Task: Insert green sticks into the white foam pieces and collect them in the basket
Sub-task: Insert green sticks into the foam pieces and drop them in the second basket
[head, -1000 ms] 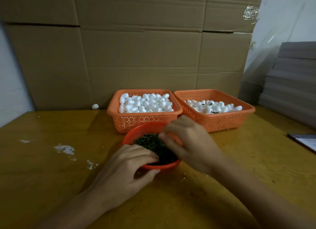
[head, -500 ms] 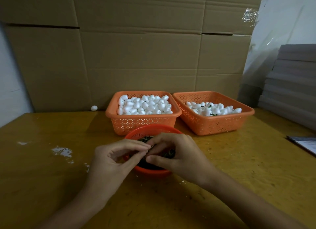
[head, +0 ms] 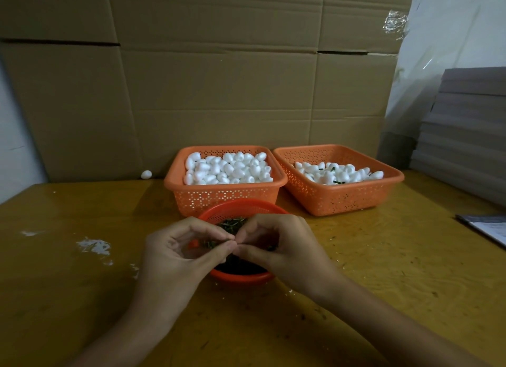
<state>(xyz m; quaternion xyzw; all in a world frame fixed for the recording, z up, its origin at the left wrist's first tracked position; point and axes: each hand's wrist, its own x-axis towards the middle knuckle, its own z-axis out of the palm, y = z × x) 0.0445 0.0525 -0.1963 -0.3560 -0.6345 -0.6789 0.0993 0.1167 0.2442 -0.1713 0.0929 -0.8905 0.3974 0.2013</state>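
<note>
Over round red plastic mesh bowl: I am seeing left hand and right hand, apart one second ago, now meeting fingertip to fingertip, both pinching thin dark-green sticks. White egg-shaped foam pieces waiting in orange perforated plastic basket; I am judging insertion not yet starting.

Over the round red basket, the left hand and right hand meet fingertip to fingertip, both pinching green sticks, fingers curled.
</note>
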